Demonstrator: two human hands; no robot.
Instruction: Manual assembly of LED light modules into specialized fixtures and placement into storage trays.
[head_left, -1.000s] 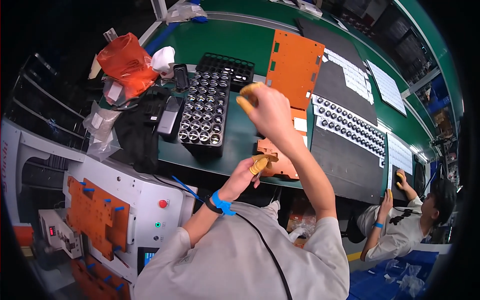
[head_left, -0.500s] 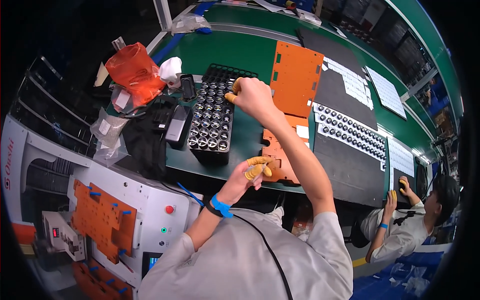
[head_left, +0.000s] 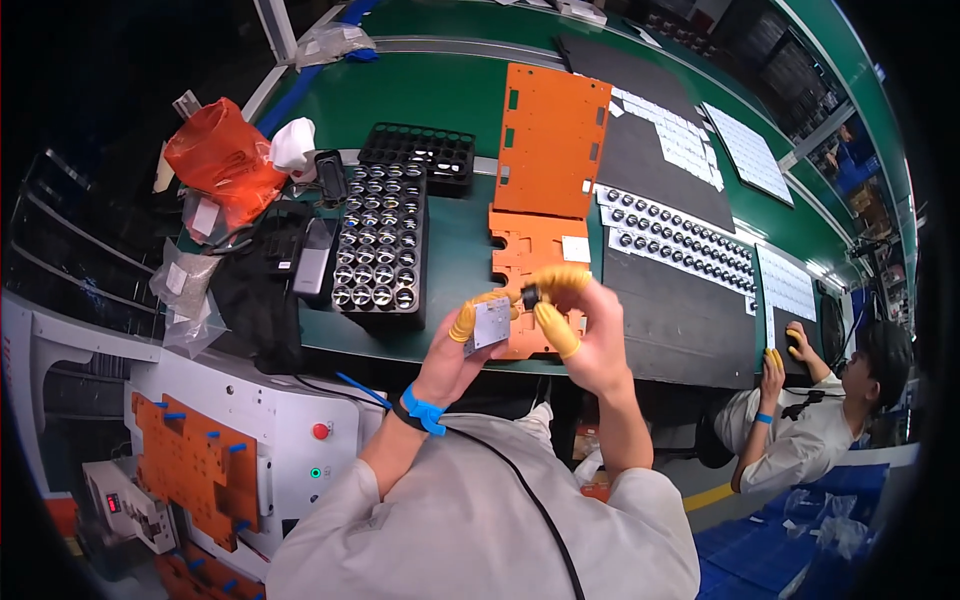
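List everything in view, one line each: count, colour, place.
small square plate: one, grey, in the left hand
small round part: one, black, pinched in the right hand
parts tray: one, black, full of round silvery parts, bench left of centre
second tray: one, black, behind the first
fixture plates: two, orange, bench centre
mats: several, black, bench right
plastic bag: one, orange-red, bench left
co-worker: one, pale shirt, lower right
wrist strap: one, blue, left wrist
left hand: yellow finger cots
right hand: yellow finger cots

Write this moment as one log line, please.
left hand: holds small grey plate | right hand: brings small black part to it
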